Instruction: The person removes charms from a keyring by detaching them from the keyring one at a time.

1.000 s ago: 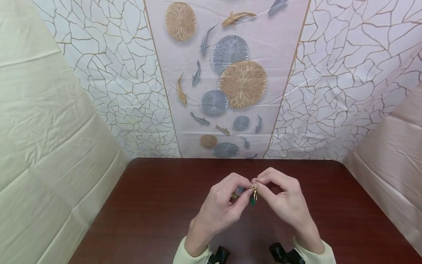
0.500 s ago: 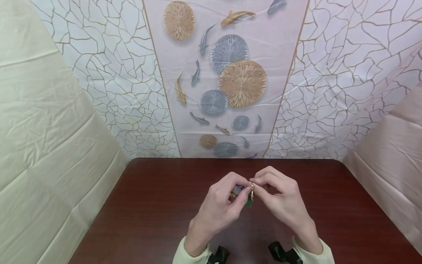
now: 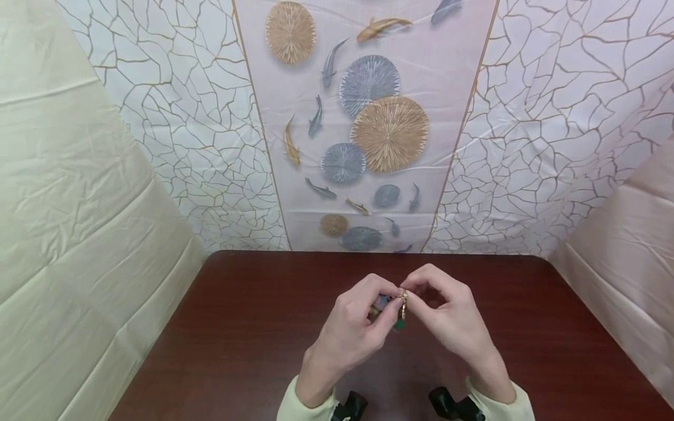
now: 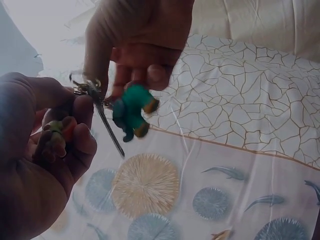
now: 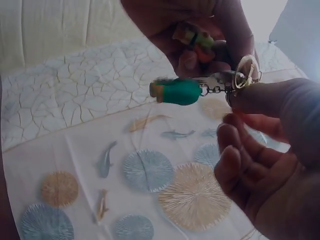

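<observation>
Both hands meet above the table at a keychain with a gold-coloured ring (image 5: pixel 245 72). My left hand (image 3: pixel 350 327) pinches its metal fittings between thumb and forefinger. A small orange-and-green figure (image 4: pixel 59 134) sits against that hand's curled fingers. From the right, my right hand (image 3: pixel 455 310) pinches the ring with thumb and forefinger, its other fingers loosely bent. A green figure charm (image 5: pixel 180 92) with orange ends hangs from a short chain (image 5: pixel 215 90). Beside the charm, a thin long metal piece (image 4: pixel 112 132) points down. The fingertips partly hide the ring.
A dark reddish-brown table (image 3: pixel 253 339) lies under the hands. Behind it hangs a patterned cloth (image 3: pixel 342 193) with fish and round motifs; a pale cloth (image 3: pixel 95 234) drapes at the left. Black camera mounts (image 3: pixel 350 405) are strapped at both wrists.
The hands and keychain have shifted slightly left from the earliest frame. My right forefinger is arched a little higher, and the green charm has swung a little left.
</observation>
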Demonstrator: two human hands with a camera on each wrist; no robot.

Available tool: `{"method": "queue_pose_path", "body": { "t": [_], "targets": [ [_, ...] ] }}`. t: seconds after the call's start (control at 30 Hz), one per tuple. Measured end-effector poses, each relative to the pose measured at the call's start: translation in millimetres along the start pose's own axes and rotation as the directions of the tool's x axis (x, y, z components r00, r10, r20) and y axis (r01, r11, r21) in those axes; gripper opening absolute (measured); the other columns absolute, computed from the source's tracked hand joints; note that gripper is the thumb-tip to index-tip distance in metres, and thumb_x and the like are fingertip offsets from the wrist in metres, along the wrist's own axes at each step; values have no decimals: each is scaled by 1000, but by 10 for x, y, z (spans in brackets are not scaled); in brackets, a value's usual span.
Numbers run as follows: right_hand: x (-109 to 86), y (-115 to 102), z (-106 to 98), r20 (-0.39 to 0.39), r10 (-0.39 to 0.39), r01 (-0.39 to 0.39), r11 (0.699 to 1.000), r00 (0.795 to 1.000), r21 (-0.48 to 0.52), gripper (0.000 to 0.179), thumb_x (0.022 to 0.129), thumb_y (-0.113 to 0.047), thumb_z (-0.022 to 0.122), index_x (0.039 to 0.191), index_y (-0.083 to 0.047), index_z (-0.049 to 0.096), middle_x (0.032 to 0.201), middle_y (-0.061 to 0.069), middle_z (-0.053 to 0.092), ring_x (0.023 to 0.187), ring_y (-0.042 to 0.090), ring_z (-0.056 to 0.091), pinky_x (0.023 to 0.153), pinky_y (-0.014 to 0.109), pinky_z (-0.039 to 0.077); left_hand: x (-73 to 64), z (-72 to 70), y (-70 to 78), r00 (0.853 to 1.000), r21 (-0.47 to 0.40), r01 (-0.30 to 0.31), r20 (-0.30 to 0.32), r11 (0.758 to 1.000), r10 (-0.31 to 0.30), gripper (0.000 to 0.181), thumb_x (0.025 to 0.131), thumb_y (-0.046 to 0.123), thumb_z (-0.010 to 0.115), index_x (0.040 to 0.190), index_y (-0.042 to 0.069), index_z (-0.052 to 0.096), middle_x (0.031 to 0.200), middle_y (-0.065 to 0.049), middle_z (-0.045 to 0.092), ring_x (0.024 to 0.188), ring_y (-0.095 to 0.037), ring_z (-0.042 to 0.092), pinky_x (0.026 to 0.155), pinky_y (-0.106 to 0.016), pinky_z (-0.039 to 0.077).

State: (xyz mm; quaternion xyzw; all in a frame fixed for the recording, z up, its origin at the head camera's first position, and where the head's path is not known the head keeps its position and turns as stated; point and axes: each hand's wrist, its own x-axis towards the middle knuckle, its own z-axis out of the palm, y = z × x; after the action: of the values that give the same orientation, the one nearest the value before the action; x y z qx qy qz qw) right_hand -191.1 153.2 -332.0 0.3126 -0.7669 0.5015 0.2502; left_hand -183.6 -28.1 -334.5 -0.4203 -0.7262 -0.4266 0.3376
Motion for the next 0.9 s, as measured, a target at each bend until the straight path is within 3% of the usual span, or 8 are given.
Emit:
{"method": "queue_pose_path", "body": {
  "t": [0.07,0.17,0.23,0.3,0.47,0.63,0.8,0.9],
  "targets": [
    [9,15,13,-28,-98,98,995,995,0,24,81,7,74,92,-13,67,84,-1,62,72,4,57,55,17,47,-1,-5,-1,1000,0,6,7,1000,-6,13,90,2,66,100,8,61,93,-1,64,72,-3,59,68,-5,47],
    [29,47,34,-80,-261,262,965,962,-9,6,86,-3,72,91,-7,70,84,4,62,73,4,55,56,15,45,-1,-15,-2,1000,-11,9,9,1000,-9,11,91,2,65,100,8,61,93,-1,64,72,-4,58,67,-5,46],
    [36,68,42,-103,-323,323,946,941,-20,2,88,-7,72,89,-5,72,82,6,63,75,4,57,59,13,46,-2,-18,-4,1000,-19,11,8,1000,-11,10,92,2,64,100,8,61,94,-1,64,72,-4,59,67,-5,47],
    [36,82,45,-121,-342,342,939,932,-21,7,84,2,73,87,-4,74,81,7,64,77,4,59,62,12,46,-6,-17,-6,1000,-26,15,12,1000,-15,10,92,3,64,100,8,61,93,-1,64,72,-3,59,67,-4,47],
    [16,62,42,-137,-234,245,966,963,76,38,65,27,70,87,-4,75,82,4,66,74,5,62,57,13,48,-8,4,-17,1000,-10,22,11,1000,-22,9,92,5,64,100,9,62,92,1,64,72,-1,57,67,-4,46],
    [2,0,54,-142,-78,96,987,987,127,31,71,23,71,85,-4,74,83,-2,68,70,6,62,51,17,46,-6,8,-18,999,-19,32,-2,999,-32,8,93,5,64,99,9,61,93,1,63,74,-1,56,67,-4,46],
    [-2,-54,42,-90,68,-63,996,994,60,23,76,11,76,83,-10,74,83,-8,69,76,5,65,58,18,48,-4,-7,-15,999,-11,22,-25,1000,-22,9,92,4,65,99,8,62,93,0,64,74,-3,58,67,-5,47],
    [-2,-69,18,-68,106,-103,994,992,45,21,76,9,77,83,-11,74,84,-8,69,78,5,66,64,19,50,-1,-8,-12,1000,5,11,-29,1000,-11,9,91,4,65,98,8,62,92,0,65,74,-2,58,68,-5,47]
  ]
}}
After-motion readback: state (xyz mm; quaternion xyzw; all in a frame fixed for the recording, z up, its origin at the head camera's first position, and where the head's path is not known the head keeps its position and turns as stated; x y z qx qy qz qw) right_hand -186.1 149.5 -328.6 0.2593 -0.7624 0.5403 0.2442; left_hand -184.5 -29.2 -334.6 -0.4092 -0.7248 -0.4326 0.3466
